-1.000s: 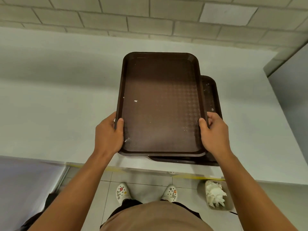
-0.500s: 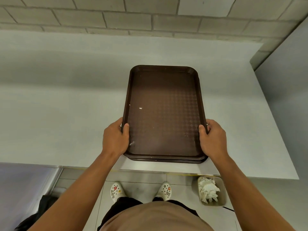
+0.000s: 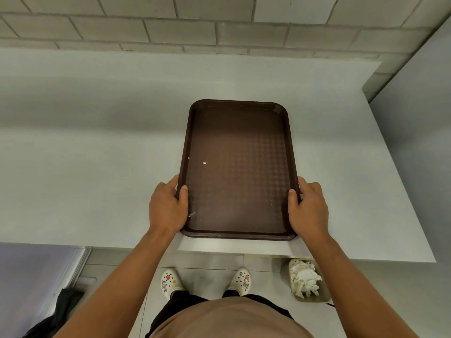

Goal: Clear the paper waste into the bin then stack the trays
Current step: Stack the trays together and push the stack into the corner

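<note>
A dark brown tray [image 3: 238, 167] lies flat near the front edge of the grey counter [image 3: 97, 167], covering a second tray beneath it of which only a thin edge shows at the front. My left hand [image 3: 168, 208] grips the tray's left rim near the front corner. My right hand [image 3: 307, 208] grips the right rim opposite. A few white paper crumbs dot the tray's surface. On the floor at the lower right stands a small beige bin [image 3: 308, 282] filled with crumpled white paper [image 3: 305, 280].
A tiled wall [image 3: 219, 25] runs behind the counter. A grey partition [image 3: 419, 142] closes off the right side. My feet in white clogs [image 3: 205, 282] stand on the tiled floor under the counter's edge. A dark bag [image 3: 61, 311] lies at lower left.
The held tray came down and to the right onto the tray lying on the counter, which is now almost fully covered. Both hands stay on its side rims.
</note>
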{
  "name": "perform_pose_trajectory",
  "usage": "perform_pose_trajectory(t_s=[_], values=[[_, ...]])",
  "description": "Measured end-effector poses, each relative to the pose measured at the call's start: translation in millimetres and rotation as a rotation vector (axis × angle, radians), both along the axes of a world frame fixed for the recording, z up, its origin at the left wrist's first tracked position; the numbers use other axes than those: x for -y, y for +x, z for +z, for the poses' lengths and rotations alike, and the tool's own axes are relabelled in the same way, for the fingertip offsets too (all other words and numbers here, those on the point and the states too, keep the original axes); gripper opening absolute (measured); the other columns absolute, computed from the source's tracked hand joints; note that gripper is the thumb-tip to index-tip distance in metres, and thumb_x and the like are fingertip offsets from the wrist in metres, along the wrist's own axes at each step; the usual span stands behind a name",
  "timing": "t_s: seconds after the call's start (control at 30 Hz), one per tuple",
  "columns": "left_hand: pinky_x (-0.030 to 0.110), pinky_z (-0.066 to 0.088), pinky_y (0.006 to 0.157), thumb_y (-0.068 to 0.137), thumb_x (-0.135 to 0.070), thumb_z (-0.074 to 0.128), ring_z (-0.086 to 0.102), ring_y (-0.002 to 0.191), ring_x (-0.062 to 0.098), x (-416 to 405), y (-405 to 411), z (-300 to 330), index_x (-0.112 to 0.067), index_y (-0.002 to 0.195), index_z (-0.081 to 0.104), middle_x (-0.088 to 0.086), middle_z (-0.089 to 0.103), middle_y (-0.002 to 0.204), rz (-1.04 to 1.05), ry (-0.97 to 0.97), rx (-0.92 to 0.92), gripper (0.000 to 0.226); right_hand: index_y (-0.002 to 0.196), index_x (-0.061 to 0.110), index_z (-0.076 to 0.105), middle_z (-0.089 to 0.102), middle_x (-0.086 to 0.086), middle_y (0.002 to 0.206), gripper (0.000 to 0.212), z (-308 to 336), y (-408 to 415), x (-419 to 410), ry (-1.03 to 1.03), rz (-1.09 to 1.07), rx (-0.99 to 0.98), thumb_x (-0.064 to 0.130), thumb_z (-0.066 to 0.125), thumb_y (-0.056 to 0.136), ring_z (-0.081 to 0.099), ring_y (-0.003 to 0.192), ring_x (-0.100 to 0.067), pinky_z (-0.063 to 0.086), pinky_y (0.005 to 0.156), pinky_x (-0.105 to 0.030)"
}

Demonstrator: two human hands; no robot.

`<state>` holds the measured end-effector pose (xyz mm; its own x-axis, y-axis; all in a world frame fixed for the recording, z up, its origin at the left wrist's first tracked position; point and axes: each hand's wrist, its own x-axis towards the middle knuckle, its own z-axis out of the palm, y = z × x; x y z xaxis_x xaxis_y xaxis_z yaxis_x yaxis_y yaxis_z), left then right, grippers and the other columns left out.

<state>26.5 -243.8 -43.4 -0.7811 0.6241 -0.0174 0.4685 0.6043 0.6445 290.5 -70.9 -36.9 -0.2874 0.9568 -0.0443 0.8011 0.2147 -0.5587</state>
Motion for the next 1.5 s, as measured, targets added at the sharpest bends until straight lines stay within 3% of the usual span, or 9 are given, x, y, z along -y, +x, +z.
perform_pose_trajectory(t_s=[0.37, 0.63, 0.77, 0.83, 0.9, 1.03, 1.1, 1.3, 1.5], values=[[0.025, 0.045, 0.087, 0.104, -0.03, 0.046, 0.053, 0.094, 0.012, -7.2, 5.5, -4.7, -0.028, 0.144, 0.048, -0.001, 0.053, 0.113, 0.055, 0.052, 0.033, 0.04, 0.148, 0.027, 0.042, 0.05, -0.003, 0.123, 0.042, -7.1, -2.6, -7.7, -0.019, 0.003, -0.027, 0.035, 0.041, 0.107, 0.049, 0.092, -0.01, 0.045, 0.083, -0.024], [0.024, 0.037, 0.099, 0.107, -0.026, 0.038, 0.05, 0.117, 0.013, -13.7, 6.3, -11.0, -0.026, 0.151, 0.037, 0.004, 0.05, 0.136, 0.076, 0.112, 0.089, 0.044, 0.146, 0.027, 0.047, 0.056, -0.002, 0.113, 0.042, -9.8, -11.8, -32.6, -0.002, 0.058, -0.015, 0.038, 0.042, 0.105, 0.057, 0.094, -0.015, 0.049, 0.083, -0.027], [0.034, 0.042, 0.11, 0.107, -0.028, 0.038, 0.052, 0.125, 0.018, -8.7, 2.4, -12.9, -0.025, 0.149, 0.042, 0.002, 0.05, 0.141, 0.054, 0.149, 0.134, 0.043, 0.141, 0.03, 0.05, 0.058, -0.001, 0.11, 0.039, -5.5, -14.4, -44.4, -0.01, 0.114, -0.008, 0.04, 0.041, 0.105, 0.059, 0.095, -0.017, 0.053, 0.086, -0.031], [0.042, 0.047, 0.108, 0.105, -0.03, 0.042, 0.056, 0.121, 0.02, -4.9, -6.7, -13.2, -0.026, 0.147, 0.045, 0.001, 0.052, 0.14, 0.015, 0.147, 0.141, 0.042, 0.14, 0.03, 0.05, 0.058, -0.002, 0.111, 0.037, -2.9, -16.2, -47.2, 0.005, 0.14, 0.019, 0.039, 0.042, 0.105, 0.059, 0.093, -0.018, 0.054, 0.086, -0.033], [0.037, 0.052, 0.101, 0.104, -0.029, 0.048, 0.06, 0.112, 0.017, -1.7, -17.8, -10.7, -0.025, 0.143, 0.049, 0.0, 0.055, 0.137, -0.031, 0.137, 0.132, 0.04, 0.139, 0.025, 0.05, 0.057, -0.005, 0.119, 0.038, -1.1, -19.6, -46.9, 0.021, 0.135, 0.066, 0.038, 0.044, 0.104, 0.061, 0.099, -0.022, 0.055, 0.088, -0.036], [0.013, 0.048, 0.081, 0.101, -0.03, 0.053, 0.059, 0.089, 0.004, -1.8, -43.2, -5.1, -0.022, 0.135, 0.056, 0.0, 0.058, 0.131, -0.161, 0.09, 0.053, 0.035, 0.142, 0.014, 0.049, 0.042, -0.013, 0.15, 0.048, 1.0, -33.5, -32.7, 0.166, 0.094, 0.146, 0.034, 0.055, 0.099, 0.036, 0.141, -0.034, 0.034, 0.114, -0.048], [0.009, 0.043, 0.077, 0.101, -0.033, 0.054, 0.058, 0.087, 0.003, -7.2, -58.5, -3.1, -0.025, 0.133, 0.057, -0.001, 0.057, 0.133, -0.209, 0.058, 0.036, 0.033, 0.141, 0.015, 0.051, 0.036, -0.013, 0.156, 0.049, 5.9, -46.6, -15.7, 0.2, 0.118, 0.096, 0.032, 0.059, 0.096, 0.024, 0.148, -0.035, 0.025, 0.119, -0.051], [0.022, 0.046, 0.09, 0.103, -0.039, 0.048, 0.059, 0.093, 0.009, -45.1, -103.9, 6.3, -0.029, 0.144, 0.048, 0.002, 0.048, 0.146, -0.346, -0.038, -0.017, 0.043, 0.14, 0.019, 0.055, 0.035, -0.004, 0.158, 0.046, 13.7, -108.4, 59.2, 0.071, 0.362, -0.07, 0.035, 0.059, 0.097, 0.016, 0.152, -0.027, 0.014, 0.124, -0.043], [0.029, 0.043, 0.102, 0.105, -0.038, 0.042, 0.059, 0.107, 0.021, -95.4, -152.5, 11.7, -0.026, 0.152, 0.037, 0.009, 0.039, 0.152, -0.511, -0.121, -0.047, 0.049, 0.146, 0.021, 0.048, 0.028, -0.001, 0.161, 0.053, 3.7, -169.7, 103.9, -0.041, 0.493, -0.047, 0.046, 0.052, 0.1, 0.008, 0.154, -0.024, 0.004, 0.126, -0.044]])
